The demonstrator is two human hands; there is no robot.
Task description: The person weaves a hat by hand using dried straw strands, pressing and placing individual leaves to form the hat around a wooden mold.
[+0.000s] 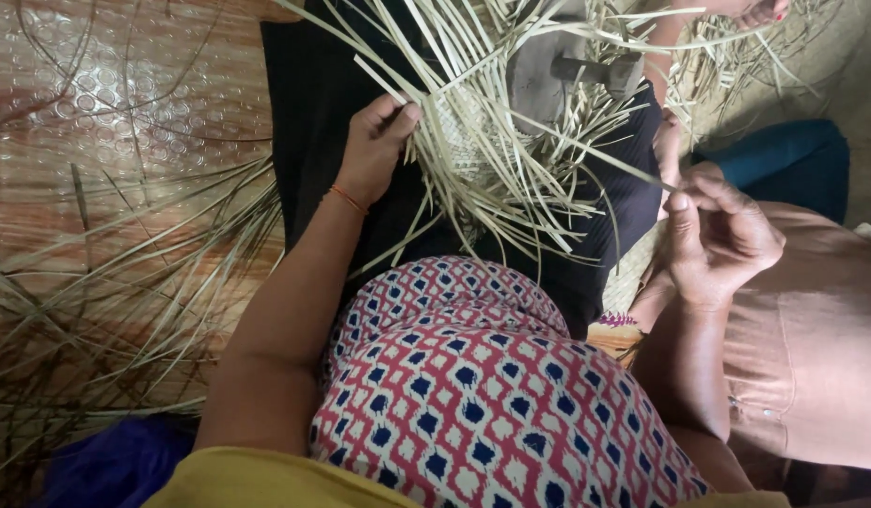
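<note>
Both hands busy: left hand [374, 150] fingers pressing woven strips [473, 141]; right hand [718, 235] fingers pinching single strip [633, 169].

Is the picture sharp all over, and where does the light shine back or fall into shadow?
In the head view, the left hand and right hand on the pale straw strips look fairly sharp under soft, even light; the embossed orange mat shows a mild sheen at upper left; the black cloth swallows detail; the patterned knee, nearest the camera, looks swollen and slightly soft.
</note>
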